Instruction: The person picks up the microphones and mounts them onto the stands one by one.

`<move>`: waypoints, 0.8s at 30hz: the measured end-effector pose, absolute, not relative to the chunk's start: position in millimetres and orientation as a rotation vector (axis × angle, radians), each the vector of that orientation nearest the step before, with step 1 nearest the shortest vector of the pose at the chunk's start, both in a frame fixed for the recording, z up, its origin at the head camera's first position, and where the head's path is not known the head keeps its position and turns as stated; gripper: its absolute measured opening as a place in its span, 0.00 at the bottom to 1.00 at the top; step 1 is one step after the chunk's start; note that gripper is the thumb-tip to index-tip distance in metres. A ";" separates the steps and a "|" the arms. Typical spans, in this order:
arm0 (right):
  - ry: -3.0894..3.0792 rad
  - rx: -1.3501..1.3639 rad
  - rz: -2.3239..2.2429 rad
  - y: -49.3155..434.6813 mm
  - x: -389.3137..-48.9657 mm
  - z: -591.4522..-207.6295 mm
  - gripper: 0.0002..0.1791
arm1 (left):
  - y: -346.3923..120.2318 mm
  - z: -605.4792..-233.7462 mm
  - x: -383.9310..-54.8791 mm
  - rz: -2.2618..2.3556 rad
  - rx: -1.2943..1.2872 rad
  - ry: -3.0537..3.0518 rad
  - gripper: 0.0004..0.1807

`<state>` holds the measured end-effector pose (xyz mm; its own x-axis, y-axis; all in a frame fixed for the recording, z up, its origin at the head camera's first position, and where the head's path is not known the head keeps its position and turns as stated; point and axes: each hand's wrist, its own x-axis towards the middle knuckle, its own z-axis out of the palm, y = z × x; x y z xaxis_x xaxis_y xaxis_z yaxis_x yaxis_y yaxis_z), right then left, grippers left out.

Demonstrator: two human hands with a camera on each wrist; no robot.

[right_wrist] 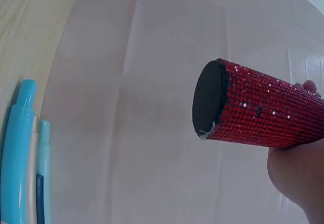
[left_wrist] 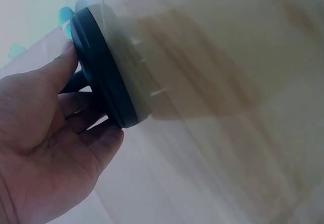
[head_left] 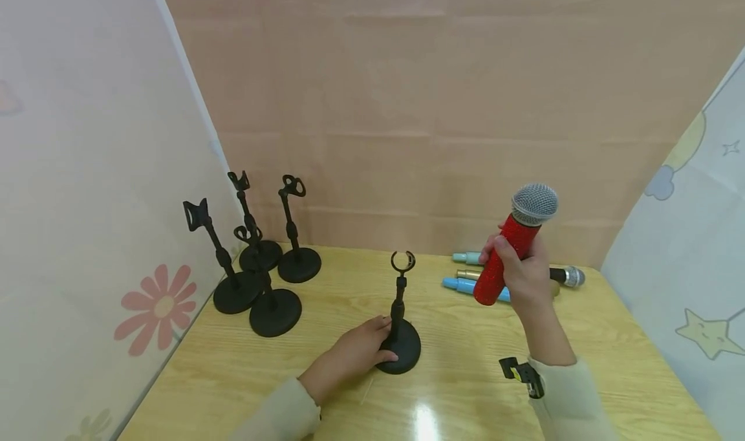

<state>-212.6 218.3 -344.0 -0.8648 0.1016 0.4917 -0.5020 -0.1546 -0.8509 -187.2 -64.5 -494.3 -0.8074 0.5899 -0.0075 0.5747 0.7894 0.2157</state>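
Note:
My right hand [head_left: 526,276] grips a red glittery microphone [head_left: 505,260] around its handle, raised above the table and tilted with its silver mesh head up. The right wrist view shows the black flat end of the handle, with rows of red stones along the microphone [right_wrist: 268,105]. My left hand [head_left: 361,347] grips the round base of a black microphone stand [head_left: 407,344], thumb over the rim. This stand is upright, its open ring clip on top holding nothing. From below, the left wrist view shows the fingers of my left hand [left_wrist: 61,133] around the base's edge.
Several more black microphone stands [head_left: 276,313] stand grouped at the back left. Behind my right hand lie several microphones, among them a blue one [head_left: 462,285], a pale teal one [head_left: 465,258] and one with a silver head [head_left: 574,277]. Brown paper [head_left: 372,105] covers the back wall.

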 end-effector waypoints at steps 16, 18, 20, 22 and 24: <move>-1.810 0.527 2.001 191.4 -215.3 -339.3 0.16 | -49.8 -490.4 -171.7 0.260 0.995 2.890 0.39; -1.814 0.531 1.998 187.8 -214.9 -339.3 0.17 | -49.2 -490.0 -170.3 0.266 0.987 2.875 0.39; -1.811 0.543 2.002 184.0 -214.2 -339.4 0.18 | -48.7 -490.1 -168.9 0.279 0.977 2.862 0.40; -1.804 0.561 2.012 181.0 -213.6 -339.8 0.18 | -47.3 -489.9 -167.4 0.280 0.972 2.852 0.40; -1.799 0.584 2.018 177.8 -212.6 -340.0 0.17 | -46.4 -490.8 -166.5 0.280 0.982 2.851 0.40</move>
